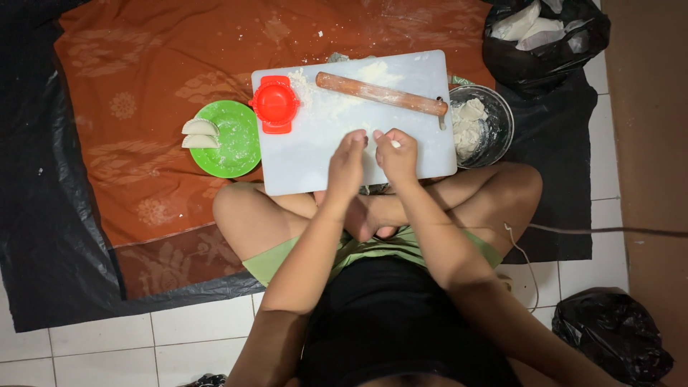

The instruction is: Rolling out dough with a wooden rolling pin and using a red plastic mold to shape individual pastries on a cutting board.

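Observation:
I sit cross-legged on the floor with a white cutting board [308, 154] in front of my knees. Both hands meet over the board's near edge. My left hand [347, 166] and my right hand [396, 154] pinch a small piece of white dough [394, 144] between their fingers. A wooden rolling pin [380, 94] lies across the board's far side, amid a patch of flour [322, 97]. A red dumpling press [275, 104] rests on the board's left corner.
A green plate [233, 143] with two folded dumplings [200, 134] sits left of the board on an orange patterned cloth [143, 86]. A glass bowl of dough [479, 123] stands right of the board. Black plastic bags [545, 36] lie at top right and bottom right.

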